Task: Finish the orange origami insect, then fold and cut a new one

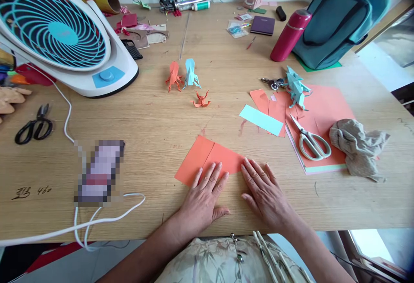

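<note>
A folded sheet of orange paper lies flat on the wooden table in front of me, with a crease line running across its left part. My left hand rests palm down on its lower edge, fingers spread and thumb pointing right. At the right corner of the sheet, the fingertips of my right hand press down, stretched out and flat. Beyond the sheet stand an orange folded paper figure and a light blue one. A smaller orange folded piece lies nearer.
Right of the sheet are a light blue paper strip, orange scraps, white-handled scissors, a grey cloth and a blue paper figure. Leftward are a phone with a white cable, black-handled cutters and a fan.
</note>
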Motion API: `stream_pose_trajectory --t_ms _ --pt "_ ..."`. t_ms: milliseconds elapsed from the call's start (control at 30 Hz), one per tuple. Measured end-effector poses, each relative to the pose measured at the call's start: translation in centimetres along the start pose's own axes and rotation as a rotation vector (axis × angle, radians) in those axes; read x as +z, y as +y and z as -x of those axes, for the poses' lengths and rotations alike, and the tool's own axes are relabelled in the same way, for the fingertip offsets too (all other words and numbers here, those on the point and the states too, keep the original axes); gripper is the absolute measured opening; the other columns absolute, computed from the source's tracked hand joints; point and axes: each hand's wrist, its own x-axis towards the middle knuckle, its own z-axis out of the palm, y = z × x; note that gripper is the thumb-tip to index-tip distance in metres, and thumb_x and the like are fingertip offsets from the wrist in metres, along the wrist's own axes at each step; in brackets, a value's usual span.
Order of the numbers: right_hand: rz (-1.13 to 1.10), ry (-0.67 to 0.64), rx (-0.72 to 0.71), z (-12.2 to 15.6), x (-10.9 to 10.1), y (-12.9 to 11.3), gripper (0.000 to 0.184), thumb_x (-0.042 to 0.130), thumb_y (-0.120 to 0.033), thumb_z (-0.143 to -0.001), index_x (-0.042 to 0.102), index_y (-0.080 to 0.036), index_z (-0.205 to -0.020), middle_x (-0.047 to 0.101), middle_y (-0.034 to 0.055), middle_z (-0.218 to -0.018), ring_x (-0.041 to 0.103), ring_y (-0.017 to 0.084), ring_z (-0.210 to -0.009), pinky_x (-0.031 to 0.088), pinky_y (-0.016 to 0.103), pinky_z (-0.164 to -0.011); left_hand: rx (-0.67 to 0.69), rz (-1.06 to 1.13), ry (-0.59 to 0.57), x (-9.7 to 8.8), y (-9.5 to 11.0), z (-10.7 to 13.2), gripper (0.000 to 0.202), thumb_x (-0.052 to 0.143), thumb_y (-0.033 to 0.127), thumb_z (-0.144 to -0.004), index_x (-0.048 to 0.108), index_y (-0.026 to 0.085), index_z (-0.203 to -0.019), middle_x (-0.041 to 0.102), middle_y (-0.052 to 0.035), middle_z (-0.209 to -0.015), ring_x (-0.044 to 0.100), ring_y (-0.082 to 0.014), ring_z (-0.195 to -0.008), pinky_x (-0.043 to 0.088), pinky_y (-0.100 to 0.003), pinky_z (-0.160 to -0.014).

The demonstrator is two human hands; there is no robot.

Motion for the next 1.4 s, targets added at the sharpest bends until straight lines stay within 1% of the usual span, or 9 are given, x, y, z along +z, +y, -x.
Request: stream_pose_trajectory --t_ms 167,267,400,533,700,867,1133,1233,1400 --pt "0.028 0.038 0.111 0.5 0.1 0.4 0.073 0.036 -0.040 -0.104 -0.001 -0.013 -0.162 0.027 0.0165 -0.165 0.027 0.030 -0.152 0.023 0.055 -0.121 0.034 0.108 -0.018 -1.0 -0.6 0.2 0.092 0.046 0.070 -0.091 0.021 0.015 -0.160 0.023 -0.0195 -0.166 0.019 -0.0363 -0.154 0.023 -0.058 -0.120" --pt "0.030 0.080 0.155 0.3 -0.1 0.7 0.073 0.040 -0.035 -0.104 0.001 -0.014 -0.162 0.034 0.0174 -0.162 0.034 0.032 -0.148 0.027 0.056 -0.119 0.071 0.243 0.026 -2.3 -1.9 0.6 0.075 0.040 0.057 -0.100 0.023 0.016 -0.159 0.028 -0.0171 -0.164 0.022 -0.0312 -0.154 0.029 -0.052 -0.120" --pt "-0.033 0.132 0.117 -1.2 -0.4 0.2 0.070 0.046 -0.027 -0.102 0.012 -0.019 -0.162 0.041 0.0167 -0.158 0.044 0.031 -0.142 0.039 0.049 -0.112 -0.200 0.343 0.267 -3.2 -4.3 1.1 0.046 0.043 0.031 -0.103 0.042 0.021 -0.148 0.051 -0.0126 -0.149 0.046 -0.0239 -0.140 0.040 -0.042 -0.114" --pt "-0.079 0.130 0.081 -2.9 -0.4 -0.5 0.064 0.045 -0.022 -0.101 0.021 -0.019 -0.160 0.047 0.0183 -0.153 0.050 0.031 -0.135 0.046 0.047 -0.103 -0.431 0.307 0.323 -3.1 -5.5 0.7 0.039 0.048 0.027 -0.100 0.049 0.020 -0.139 0.060 -0.0128 -0.131 0.057 -0.0276 -0.123 0.049 -0.046 -0.105" --pt "-0.074 0.138 0.105 -3.6 -0.4 -0.8 0.054 0.045 -0.022 -0.101 0.035 -0.017 -0.153 0.052 0.0179 -0.148 0.054 0.031 -0.127 0.047 0.045 -0.096 -0.518 0.201 0.279 -3.5 -4.5 -0.6 0.048 0.058 0.033 -0.096 0.045 0.016 -0.139 0.056 -0.0158 -0.126 0.057 -0.0325 -0.120 0.051 -0.048 -0.099" --pt "-0.114 0.120 0.167 -3.2 -0.7 -1.2 0.048 0.048 -0.023 -0.099 0.043 -0.019 -0.147 0.053 0.0153 -0.146 0.056 0.032 -0.121 0.047 0.046 -0.095 -0.615 -0.006 0.138 -4.1 -3.1 -1.7 0.071 0.074 0.050 -0.083 0.046 0.012 -0.136 0.059 -0.0147 -0.110 0.061 -0.0334 -0.100 0.054 -0.046 -0.082" --pt "-0.360 0.163 0.234 -2.6 -1.2 -1.5 0.052 0.057 -0.023 -0.094 0.043 -0.023 -0.145 0.058 0.0134 -0.131 0.058 0.030 -0.113 0.050 0.048 -0.097 -0.605 0.091 0.158 -3.9 -3.5 -2.2 0.052 0.088 0.037 -0.069 0.054 0.017 -0.104 0.055 -0.0094 -0.104 0.057 -0.0310 -0.099 0.052 -0.046 -0.086" --pt "-0.465 0.158 0.309 -2.3 -1.2 -1.6 0.049 0.057 -0.027 -0.094 0.046 -0.024 -0.142 0.059 0.0127 -0.124 0.062 0.028 -0.107 0.055 0.044 -0.089 -0.572 0.130 0.198 -4.0 -3.5 -2.1 0.060 0.088 0.033 -0.069 0.052 0.016 -0.114 0.054 -0.0114 -0.113 0.055 -0.0319 -0.105 0.051 -0.048 -0.092" --pt "-0.631 0.098 0.447 -2.2 -1.9 -1.8 0.045 0.055 -0.032 -0.094 0.049 -0.023 -0.138 0.062 0.0107 -0.113 0.066 0.018 -0.071 0.058 0.036 -0.068 -0.509 0.125 0.244 -3.5 -3.6 -1.6 0.082 0.082 0.035 -0.077 0.037 0.021 -0.143 0.053 -0.0146 -0.131 0.055 -0.0344 -0.114 0.048 -0.051 -0.098"
